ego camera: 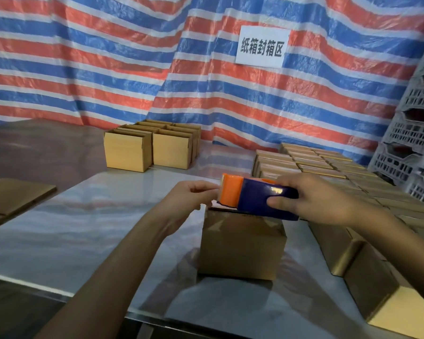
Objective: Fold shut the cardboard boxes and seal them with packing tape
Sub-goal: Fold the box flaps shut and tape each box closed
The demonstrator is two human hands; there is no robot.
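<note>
Left forearm [113, 260] comes up from the bottom edge to the left hand [194, 196]. Its fingers are curled together at the top left edge of the cardboard box [240, 245], right at the orange nose of the tape dispenser [257, 199]. Pinching the tape end or the box edge, cannot tell.

Right hand [316, 199] is wrapped round the dispenser's blue body, thumb on its side. The dispenser lies low across the box top.

The box stands mid-table [83, 216], flaps apparently folded down. No strip visibly laid, so taping looks barely started.

Rows of closed boxes [328, 167] at right look done; tape too faint to confirm. Open boxes [147, 148] at the back still need folding and taping. Flat cardboard [10, 199] lies far left.
</note>
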